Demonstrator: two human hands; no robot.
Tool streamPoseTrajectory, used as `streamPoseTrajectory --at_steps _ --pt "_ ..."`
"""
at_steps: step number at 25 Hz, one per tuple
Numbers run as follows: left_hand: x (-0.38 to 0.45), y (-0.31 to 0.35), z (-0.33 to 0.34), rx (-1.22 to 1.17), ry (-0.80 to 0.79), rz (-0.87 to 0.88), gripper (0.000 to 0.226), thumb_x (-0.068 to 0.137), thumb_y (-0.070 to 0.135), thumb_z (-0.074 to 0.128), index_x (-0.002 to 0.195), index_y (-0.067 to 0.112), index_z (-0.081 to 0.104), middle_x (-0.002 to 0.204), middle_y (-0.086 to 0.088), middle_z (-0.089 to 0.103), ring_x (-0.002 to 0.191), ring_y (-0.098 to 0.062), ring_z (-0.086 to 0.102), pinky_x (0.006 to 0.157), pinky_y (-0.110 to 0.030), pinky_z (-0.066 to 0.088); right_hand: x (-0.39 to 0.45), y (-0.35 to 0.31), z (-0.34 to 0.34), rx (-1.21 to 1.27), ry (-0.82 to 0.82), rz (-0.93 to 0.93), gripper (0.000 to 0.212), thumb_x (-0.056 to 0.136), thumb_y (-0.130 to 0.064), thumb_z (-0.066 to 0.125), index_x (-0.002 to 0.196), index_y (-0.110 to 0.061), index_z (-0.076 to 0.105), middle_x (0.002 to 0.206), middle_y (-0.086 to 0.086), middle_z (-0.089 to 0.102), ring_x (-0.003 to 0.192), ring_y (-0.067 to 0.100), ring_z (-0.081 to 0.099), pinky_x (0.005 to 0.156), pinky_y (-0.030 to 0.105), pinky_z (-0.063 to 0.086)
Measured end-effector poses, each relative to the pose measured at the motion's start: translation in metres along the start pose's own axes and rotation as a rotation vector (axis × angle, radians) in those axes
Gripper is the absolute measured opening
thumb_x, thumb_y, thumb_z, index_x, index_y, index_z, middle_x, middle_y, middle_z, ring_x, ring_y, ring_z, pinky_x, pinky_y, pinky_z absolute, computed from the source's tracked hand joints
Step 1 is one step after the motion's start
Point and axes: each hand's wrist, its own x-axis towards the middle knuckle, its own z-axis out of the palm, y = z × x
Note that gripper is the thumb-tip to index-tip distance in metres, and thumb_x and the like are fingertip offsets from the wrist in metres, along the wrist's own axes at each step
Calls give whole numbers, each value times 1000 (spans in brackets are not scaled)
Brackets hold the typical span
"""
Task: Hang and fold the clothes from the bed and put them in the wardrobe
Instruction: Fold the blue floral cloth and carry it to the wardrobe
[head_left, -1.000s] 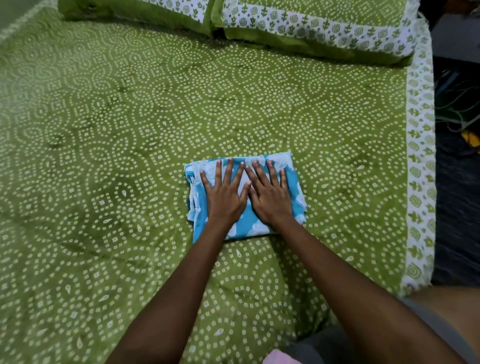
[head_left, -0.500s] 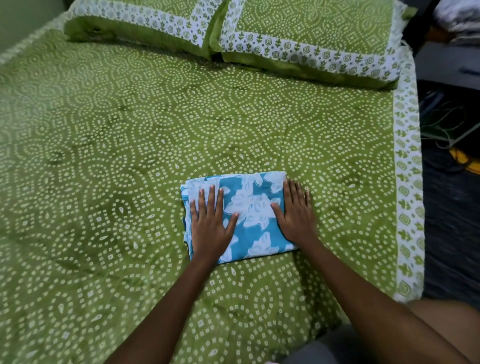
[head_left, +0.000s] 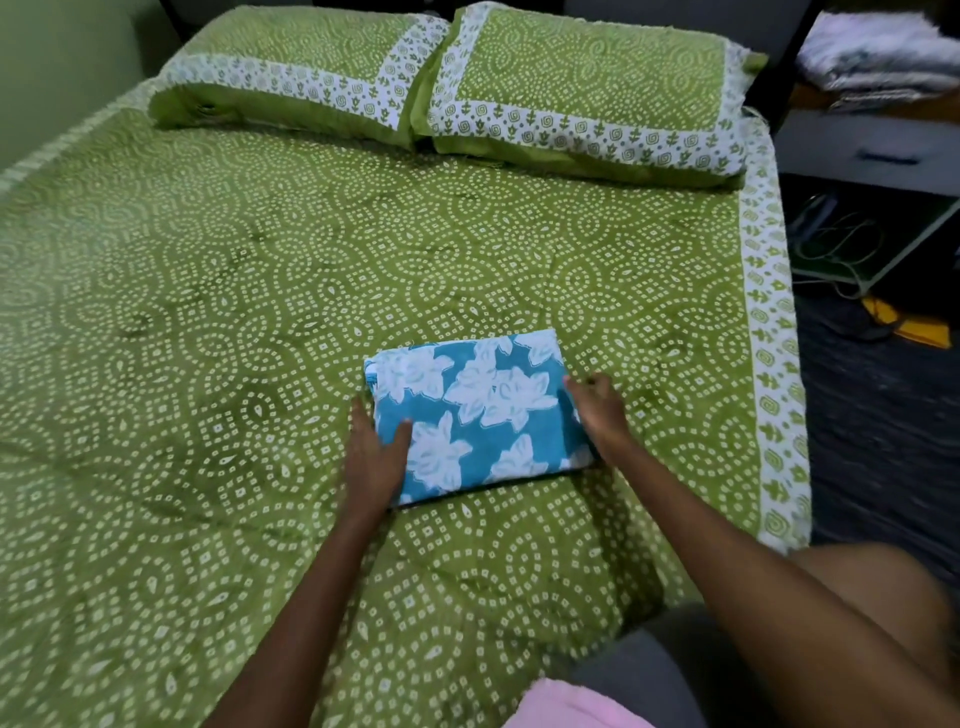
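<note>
A folded blue cloth with white flowers (head_left: 480, 415) lies on the green patterned bed (head_left: 208, 312), near its right side. My left hand (head_left: 374, 457) is at the cloth's left edge, thumb on top and fingers at or under the side. My right hand (head_left: 597, 413) is at the cloth's right edge, fingers curled along the side. Whether the cloth is off the sheet I cannot tell.
Two green pillows (head_left: 587, 98) lie at the head of the bed. A shelf unit with folded white laundry (head_left: 878, 52) stands at the right, with cables and a yellow object (head_left: 904, 322) on the dark floor. Pink fabric (head_left: 571, 706) shows at the bottom edge.
Both hands moved from pressing flat on top of the cloth out to its left and right edges. The camera view lifted, showing more of the pillows.
</note>
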Motion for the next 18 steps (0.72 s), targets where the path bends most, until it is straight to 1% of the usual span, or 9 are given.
streamPoseTrajectory --at_steps 1,3,5,8,9,11,14,17,18 --pt "6 14 0 -118 -8 -105 59 89 33 61 135 2 40 128 -9 53 114 -26 53 90 -31 43 4 -13 4 127 -41 118 57 88 -37 61 129 -2 43 128 14 52 107 28 54 77 32 43" --pt "21 33 -1 -318 -32 -330 50 84 28 69 121 -1 51 106 -7 58 98 -26 60 80 -33 49 6 -24 13 187 -103 199 66 82 -35 70 128 2 41 127 13 51 106 28 54 74 30 43" --pt "36 35 -5 -503 -123 -474 52 80 28 73 118 -3 54 103 -13 64 87 -28 65 73 -37 55 6 -30 11 287 -190 241 55 80 -30 73 117 4 49 114 10 59 85 21 60 63 27 46" --pt "46 27 -9 -695 -405 -536 34 86 28 66 109 4 61 88 -12 72 67 -25 69 55 -32 57 3 -29 -9 432 -497 392 34 83 -30 69 106 -6 63 86 10 72 65 22 68 54 29 55" --pt "46 26 -7 -709 -455 -526 33 87 29 64 110 5 61 90 -13 72 69 -25 70 57 -33 58 2 -25 -15 431 -558 423 28 85 -31 67 102 -9 63 79 8 73 63 21 69 53 30 56" --pt "43 23 1 -667 -454 -434 39 88 31 63 119 7 58 106 -16 69 83 -29 69 70 -39 58 0 -14 -26 408 -521 409 22 87 -28 65 99 -10 62 74 6 73 65 21 69 59 32 57" --pt "28 40 19 -614 -404 -213 37 92 28 58 124 9 54 114 -14 66 87 -26 67 74 -38 58 -7 -4 -53 453 -377 302 22 87 -20 64 106 -10 60 89 8 70 75 22 66 73 36 55" --pt "5 92 49 -558 -428 -53 27 93 27 57 116 14 58 113 -11 66 92 -25 66 80 -39 55 -18 6 -113 511 -202 192 12 89 -17 61 100 -13 61 86 4 68 60 14 67 54 27 55" --pt "-4 113 60 -546 -456 0 25 93 27 56 115 15 58 112 -10 66 94 -25 65 82 -39 55 -21 11 -138 521 -137 161 10 90 -16 61 99 -14 61 86 3 68 61 14 67 56 27 55"
